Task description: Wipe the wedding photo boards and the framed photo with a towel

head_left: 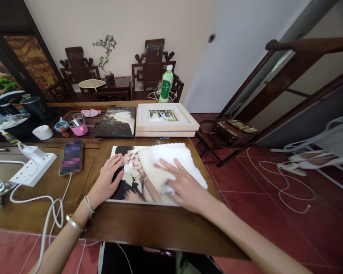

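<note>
- You can pass over the wooden table (148, 224) in front of the portrait (131, 171);
- on your left, white cable (47, 198) and power strip (35, 172) obstruct;
- stacked picture frames (166, 120) block you farther back

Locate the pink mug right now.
In the head view, the pink mug sits left of centre, behind the phone and left of the dark picture panel.

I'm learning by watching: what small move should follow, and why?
Probably slide the white cloth slightly left: the right hand rests on it, the left part of the photo print lies outside it, and the left hand seems to steady the print.
</note>
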Demonstrator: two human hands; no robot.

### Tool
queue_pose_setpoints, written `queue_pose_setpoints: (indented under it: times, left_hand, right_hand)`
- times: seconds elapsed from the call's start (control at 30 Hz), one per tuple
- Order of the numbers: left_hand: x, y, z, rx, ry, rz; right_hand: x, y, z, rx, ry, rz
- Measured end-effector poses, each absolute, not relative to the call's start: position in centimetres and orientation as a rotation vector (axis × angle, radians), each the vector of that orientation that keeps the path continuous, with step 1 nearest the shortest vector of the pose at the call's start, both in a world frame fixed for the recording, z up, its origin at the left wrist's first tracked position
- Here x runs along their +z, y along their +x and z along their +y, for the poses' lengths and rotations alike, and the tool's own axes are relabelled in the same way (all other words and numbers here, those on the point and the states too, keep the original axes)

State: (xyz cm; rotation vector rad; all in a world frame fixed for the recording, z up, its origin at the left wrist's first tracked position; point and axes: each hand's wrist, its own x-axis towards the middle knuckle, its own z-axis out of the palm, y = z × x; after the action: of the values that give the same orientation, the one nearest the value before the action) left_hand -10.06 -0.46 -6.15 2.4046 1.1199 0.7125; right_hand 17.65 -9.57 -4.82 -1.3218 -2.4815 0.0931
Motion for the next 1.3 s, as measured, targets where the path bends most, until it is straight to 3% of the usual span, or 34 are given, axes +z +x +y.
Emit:
queue_pose_setpoints:
  times: [0.23,0.63,0.83,1.07,1.3]
  left_hand:
    - [-6.1,-10.0,-0.3,0.742,2.403,1.117]
    - [-6.4,-10.0,-0.4,0.680,2.378,1.158]
    - [-6.4,-10.2,-0.3,0.646,2.390,1.141]
    - [-6.2,-10.2,-0.2,0.663,2.407,1.133]
    - [-6.3,-10.0,-0.2,0.699,2.384,1.158]
  right_hand:
    - [-4.5,18.3,-4.3,0.056,-1.496,-2.354]
    - [-4.9,15.7,-18.2,0.016,-1.092,-2.456]
    - [-4.8,17.4,-13.0,0.135,-1.213,-2.461]
    - [-4.1,18.2,-3.6,0.047,-1.482,-2.391]
    - [-4.8,14.6,-9.6,0.103,-1.456,-2.389]
